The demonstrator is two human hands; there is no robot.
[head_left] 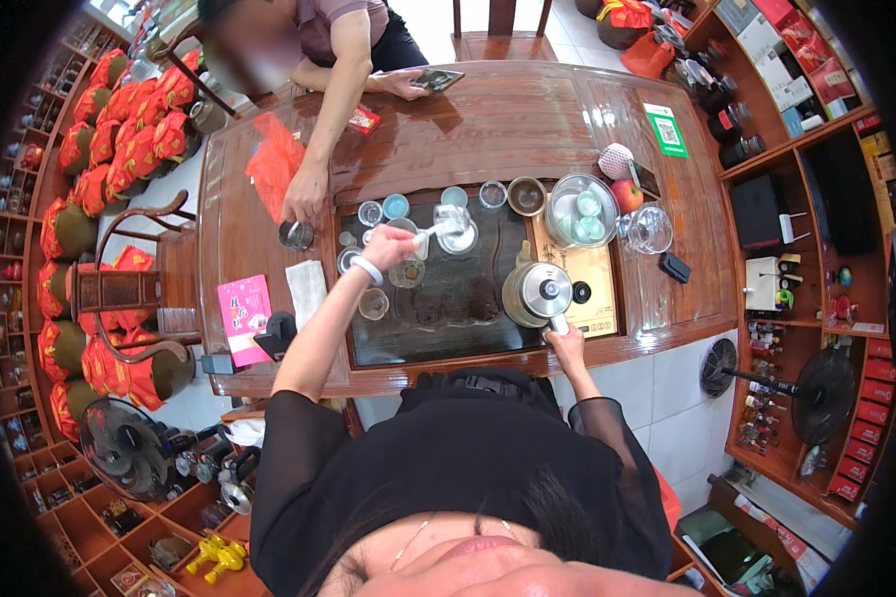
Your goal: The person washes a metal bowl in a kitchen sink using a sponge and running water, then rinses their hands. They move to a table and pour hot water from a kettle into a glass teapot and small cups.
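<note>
My left hand [390, 246], with a pale bangle at the wrist, grips the handle of a small clear vessel or strainer [452, 219]; glare hides its exact form. It hangs over a white-looking bowl or cup [459, 240] on the dark tea tray [448, 336]. My right hand [565, 347] is closed around the handle of a glass kettle with a steel lid [541, 292], at the tray's right side by a gold-coloured heating panel [597, 287]. Near my left hand are a clear glass cup [407, 273] and a small tea cup [374, 304].
Across the table a person's hand [306, 194] touches a dark glass cup [296, 235]; the other holds a phone [437, 80]. A glass bowl of cups [581, 211], an apple [627, 195] and a glass pot [648, 229] stand right. A phone stand [275, 337] and towel [307, 291] lie left.
</note>
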